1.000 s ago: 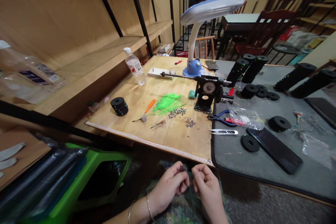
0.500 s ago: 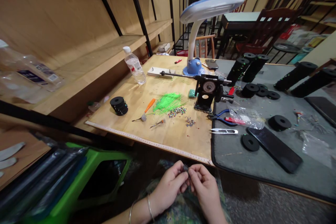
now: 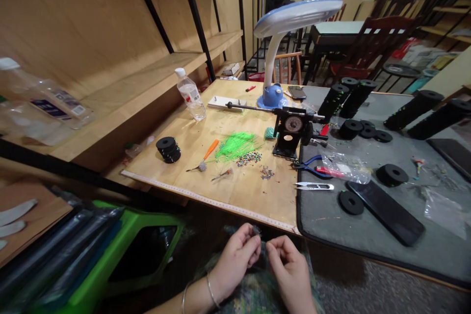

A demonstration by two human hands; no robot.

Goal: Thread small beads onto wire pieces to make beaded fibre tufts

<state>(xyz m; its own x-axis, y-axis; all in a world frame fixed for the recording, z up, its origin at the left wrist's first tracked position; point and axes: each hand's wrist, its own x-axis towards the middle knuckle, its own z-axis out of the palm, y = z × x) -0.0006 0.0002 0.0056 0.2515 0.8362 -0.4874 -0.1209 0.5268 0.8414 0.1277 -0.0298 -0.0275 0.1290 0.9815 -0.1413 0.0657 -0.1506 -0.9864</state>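
Note:
Just in front of the table's near edge, above my lap, both hands are held close together. My left hand [image 3: 241, 250], with two bangles on its wrist, is pinched closed; a small dark, wispy bit shows at its fingertips, too fine to name. My right hand [image 3: 289, 262] is also pinched, thumb against forefinger, a small gap away from the left. Whatever lies in it is too small to make out. Nearest on the table are a small pile of tiny grey-and-orange pieces [image 3: 267, 172], multicoloured beads [image 3: 249, 158] and bright green strands [image 3: 237, 145].
An orange-handled tool [image 3: 211, 148] and black foam spools [image 3: 168, 149] lie left. A black hand-cranked winder [image 3: 289, 132] stands behind, near the lamp [image 3: 272, 95]. On the grey mat [image 3: 331, 230] are thread snips [image 3: 314, 186], blue-handled pliers [image 3: 312, 163] and a phone [image 3: 386, 213]. A measuring tape [image 3: 209, 201] runs along the edge.
My hands have come apart: the fingertips were touching and now a gap lies between them. The right hand has shifted slightly right. Things on the table have not moved.

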